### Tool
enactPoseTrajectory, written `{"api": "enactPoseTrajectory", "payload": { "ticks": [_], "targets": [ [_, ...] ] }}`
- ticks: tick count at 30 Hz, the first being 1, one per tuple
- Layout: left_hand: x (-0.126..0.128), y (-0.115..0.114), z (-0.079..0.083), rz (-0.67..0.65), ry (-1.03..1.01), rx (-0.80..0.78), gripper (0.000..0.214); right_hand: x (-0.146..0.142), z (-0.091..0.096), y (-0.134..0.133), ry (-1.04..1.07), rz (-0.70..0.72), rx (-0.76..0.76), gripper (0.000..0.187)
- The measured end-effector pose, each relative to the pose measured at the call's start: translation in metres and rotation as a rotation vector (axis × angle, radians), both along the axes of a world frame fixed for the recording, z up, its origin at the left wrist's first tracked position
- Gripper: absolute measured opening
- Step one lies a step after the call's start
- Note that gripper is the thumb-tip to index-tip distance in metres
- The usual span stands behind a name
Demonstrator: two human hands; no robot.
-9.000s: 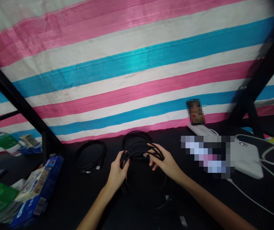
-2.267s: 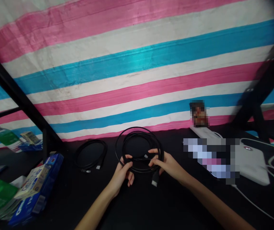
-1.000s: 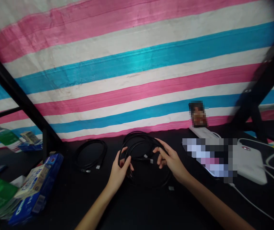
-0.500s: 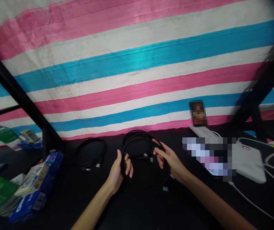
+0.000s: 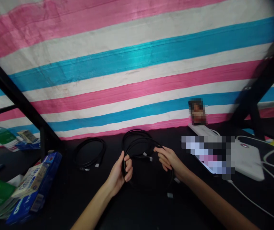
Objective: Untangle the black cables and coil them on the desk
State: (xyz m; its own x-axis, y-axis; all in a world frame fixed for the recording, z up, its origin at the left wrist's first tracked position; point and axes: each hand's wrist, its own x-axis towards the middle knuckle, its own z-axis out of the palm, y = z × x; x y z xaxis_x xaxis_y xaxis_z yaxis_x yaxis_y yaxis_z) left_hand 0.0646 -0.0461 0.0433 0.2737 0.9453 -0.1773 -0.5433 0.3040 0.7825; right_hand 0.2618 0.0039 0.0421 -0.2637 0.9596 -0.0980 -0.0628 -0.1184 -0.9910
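A black cable (image 5: 138, 146) is looped into a coil above the dark table (image 5: 137, 207). My left hand (image 5: 120, 171) is closed round the coil's left side. On the right side, my right hand (image 5: 169, 159) curls its fingers over the strands. A loose end with a plug (image 5: 169, 194) hangs down below my right wrist. Another plug (image 5: 147, 156) shows inside the coil, between my hands.
A second coiled black cable (image 5: 90, 155) lies on the table to the left. Blue snack boxes (image 5: 31, 188) sit at the lower left. A white power bank (image 5: 246, 158) with white cords lies at the right. A pink, blue and white striped sheet (image 5: 137, 70) hangs behind.
Over the last second my hands have kept gathering the loops. The hanging plug has dropped lower under my right wrist. My left hand has closed tighter on the coil.
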Motion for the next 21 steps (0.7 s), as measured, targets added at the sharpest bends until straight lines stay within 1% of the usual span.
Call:
{"api": "enactPoseTrajectory", "payload": {
  "ticks": [2, 4, 8, 10, 11, 12, 13, 16, 17, 21],
  "targets": [
    [-0.003, 0.000, 0.000, -0.037, -0.066, -0.015, 0.034, 0.000, 0.002, -0.001, 0.050, 0.024, -0.015, 0.031],
    [-0.007, 0.001, 0.001, -0.043, -0.104, -0.021, 0.032, 0.000, 0.002, -0.001, -0.020, 0.032, 0.034, 0.038],
    [-0.015, 0.002, 0.000, -0.011, -0.178, -0.054, 0.040, 0.003, 0.002, -0.002, -0.346, 0.060, 0.272, 0.041],
    [-0.019, 0.004, -0.001, 0.024, -0.256, -0.055, 0.044, 0.004, 0.000, -0.003, -0.512, 0.041, 0.397, 0.039],
    [-0.020, 0.005, -0.002, 0.051, -0.291, -0.049, 0.044, 0.004, -0.001, -0.004, -0.580, 0.032, 0.432, 0.038],
    [-0.021, 0.006, -0.003, 0.075, -0.311, -0.045, 0.045, 0.004, -0.003, -0.005, -0.624, 0.034, 0.431, 0.036],
    [-0.022, 0.008, -0.004, 0.094, -0.315, -0.043, 0.045, 0.004, -0.004, -0.005, -0.636, 0.053, 0.397, 0.035],
    [-0.020, 0.010, -0.006, 0.098, -0.268, -0.052, 0.047, 0.002, -0.007, -0.006, -0.529, 0.125, 0.213, 0.037],
    [-0.019, 0.010, -0.006, 0.096, -0.247, -0.053, 0.047, 0.001, -0.008, -0.006, -0.488, 0.127, 0.172, 0.038],
    [-0.011, 0.007, -0.004, 0.120, -0.120, -0.003, 0.035, -0.002, -0.008, -0.005, -0.410, 0.079, 0.136, 0.040]
  ]
}}
